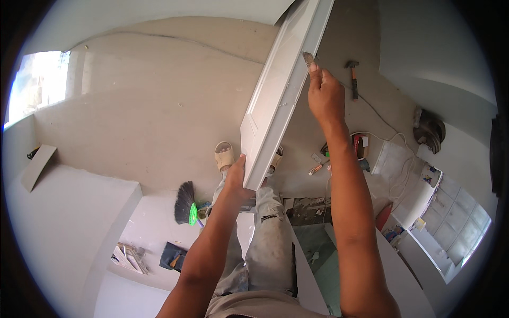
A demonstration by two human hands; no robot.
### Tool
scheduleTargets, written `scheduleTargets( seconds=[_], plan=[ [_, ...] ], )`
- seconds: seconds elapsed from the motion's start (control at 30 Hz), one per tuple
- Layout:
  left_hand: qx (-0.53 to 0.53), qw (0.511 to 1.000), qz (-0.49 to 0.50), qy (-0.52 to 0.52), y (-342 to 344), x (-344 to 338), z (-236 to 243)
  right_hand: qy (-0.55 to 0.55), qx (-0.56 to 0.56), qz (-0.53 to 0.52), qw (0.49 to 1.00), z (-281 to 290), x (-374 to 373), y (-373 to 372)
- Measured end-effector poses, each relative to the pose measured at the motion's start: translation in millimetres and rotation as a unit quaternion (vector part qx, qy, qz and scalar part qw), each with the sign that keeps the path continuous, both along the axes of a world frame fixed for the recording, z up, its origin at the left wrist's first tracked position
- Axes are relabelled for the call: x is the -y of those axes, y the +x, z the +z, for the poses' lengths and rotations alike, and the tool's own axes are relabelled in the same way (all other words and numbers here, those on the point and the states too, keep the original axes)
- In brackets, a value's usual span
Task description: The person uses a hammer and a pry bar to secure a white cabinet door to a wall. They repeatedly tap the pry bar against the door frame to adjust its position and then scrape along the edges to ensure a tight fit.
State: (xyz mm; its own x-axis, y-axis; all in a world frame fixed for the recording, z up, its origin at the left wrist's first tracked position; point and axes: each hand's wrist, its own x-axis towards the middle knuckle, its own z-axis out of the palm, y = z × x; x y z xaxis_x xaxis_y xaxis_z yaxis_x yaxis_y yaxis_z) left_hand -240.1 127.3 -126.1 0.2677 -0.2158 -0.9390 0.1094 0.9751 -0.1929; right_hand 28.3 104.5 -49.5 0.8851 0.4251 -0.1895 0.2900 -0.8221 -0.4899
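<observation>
A white panelled door stands on its long edge, slanting away from me, with its near end between my legs. Its narrow grey edge faces up, with small white flecks on it. Close to that near end, my left hand grips the door, fingers partly hidden. Farther along, my right hand is closed on a small flat piece of worn metal, its thumb along the piece. The metal's tip lies at the door's upper edge; its exact kind is unclear.
A hammer lies on the floor to the right, near a cable. A paintbrush and a red-and-black item lie nearer. Left of my legs are a black broom head and a dark pouch.
</observation>
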Motion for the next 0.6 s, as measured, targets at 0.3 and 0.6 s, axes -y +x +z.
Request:
scheduleTargets(
  seconds=[0.3, 0.6],
  plan=[
    [-0.006, 1.000, -0.008, -0.002, 0.3, -2.6, -0.5, -0.004, -0.034, 0.041, 0.999, 7.4, 16.7, -19.1],
    [-0.002, 1.000, -0.029, 0.013, 8.2, -7.7, 16.5, 0.012, 0.033, 0.021, 0.999, -1.7, 7.3, 5.6]
  ],
)
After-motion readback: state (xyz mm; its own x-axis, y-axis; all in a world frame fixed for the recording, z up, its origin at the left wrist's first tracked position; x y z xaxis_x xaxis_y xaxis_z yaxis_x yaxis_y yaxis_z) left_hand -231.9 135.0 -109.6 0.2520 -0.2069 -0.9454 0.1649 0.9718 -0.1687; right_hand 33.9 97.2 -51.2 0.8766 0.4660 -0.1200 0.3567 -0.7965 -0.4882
